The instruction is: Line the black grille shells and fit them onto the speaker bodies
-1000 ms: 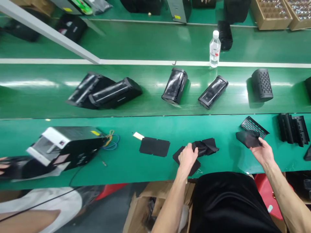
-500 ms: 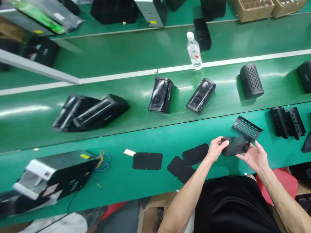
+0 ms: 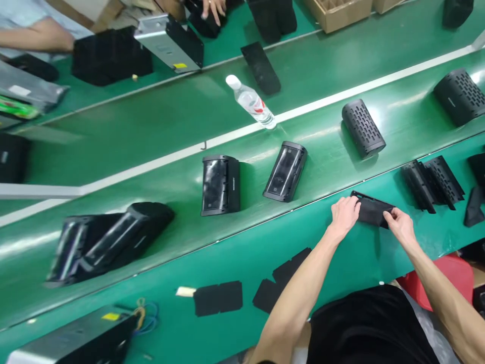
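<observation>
Both ends of a thin black sheet (image 3: 370,212) are pinched, the left end by my left hand (image 3: 345,215) and the right end by my right hand (image 3: 401,226). It lies over a black perforated panel, mostly hidden beneath; only the panel's far edge (image 3: 373,197) shows. Several similar black sheets rest on the green bench left of my arms: one flat sheet (image 3: 219,298) beside a small pale strip (image 3: 185,291), and overlapping sheets (image 3: 268,294) partly behind my left forearm.
Black speaker-like housings (image 3: 286,171) lie along the green belt beyond the bench. Perforated panels (image 3: 434,184) sit at right. A water bottle (image 3: 252,102) stands near the white rail. A metal-cased device (image 3: 79,336) is at lower left. Across the belt, another person's hand (image 3: 214,10) shows.
The black sheet has moved onto the perforated panel, covering most of it. My right hand, formerly spread beside the sheet, now pinches its right end. The camera view has shifted and tilted.
</observation>
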### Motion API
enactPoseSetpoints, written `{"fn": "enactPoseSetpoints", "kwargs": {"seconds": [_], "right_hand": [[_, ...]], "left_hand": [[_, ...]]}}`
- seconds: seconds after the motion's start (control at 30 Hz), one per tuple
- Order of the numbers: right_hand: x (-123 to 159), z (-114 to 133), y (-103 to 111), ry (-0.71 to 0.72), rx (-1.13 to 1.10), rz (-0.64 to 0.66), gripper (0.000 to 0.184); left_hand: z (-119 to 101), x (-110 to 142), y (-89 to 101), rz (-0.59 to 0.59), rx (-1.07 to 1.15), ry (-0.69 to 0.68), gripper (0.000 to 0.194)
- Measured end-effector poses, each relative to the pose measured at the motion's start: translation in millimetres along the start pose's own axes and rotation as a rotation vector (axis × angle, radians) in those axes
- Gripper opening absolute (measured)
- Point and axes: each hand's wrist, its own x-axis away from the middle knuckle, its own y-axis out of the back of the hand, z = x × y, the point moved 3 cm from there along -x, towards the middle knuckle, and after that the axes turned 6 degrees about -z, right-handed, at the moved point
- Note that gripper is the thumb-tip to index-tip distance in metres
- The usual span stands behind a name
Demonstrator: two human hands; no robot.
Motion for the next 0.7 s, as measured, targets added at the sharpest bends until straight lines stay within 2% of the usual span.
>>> {"fn": "enactPoseSetpoints", "kwargs": {"seconds": [0.1,0.2,0.27,0.3,0.4,0.47,0.57,0.7], "right_hand": [[-3.7,-8.7,3.2,-0.061,0.047,-0.071,0.048],[-0.9,-13.1,4.2,-0.109,0.073,-0.132,0.068],[-1.7,-12.1,1.8,-0.116,0.082,-0.145,0.079],[-3.4,-10.9,-0.1,-0.113,0.073,-0.139,0.079],[-11.2,-7.2,-3.5,-0.102,0.002,-0.098,0.058],[-14.9,-5.2,-1.4,-0.093,-0.064,-0.066,0.045],[-12.4,1.0,6.2,-0.061,-0.185,0.006,0.04],[6.9,21.1,14.0,-0.04,-0.386,0.152,0.045]], "left_hand": [[3.1,-8.1,-5.5,-0.035,-0.08,0.038,0.027],[10.6,-11.9,-5.7,-0.087,-0.118,0.071,0.046],[14.6,-15.9,-7.0,-0.084,-0.101,0.065,0.044],[16.3,-18.3,-7.8,-0.081,-0.075,0.063,0.038],[21.7,-23.8,-7.5,-0.089,0.112,0.077,0.014],[26.4,-22.9,-4.2,-0.072,0.23,0.074,0.005],[35.5,-11.0,6.0,-0.018,0.415,0.085,0.013],[47.1,21.7,25.8,0.005,0.807,0.26,0.039]]}}
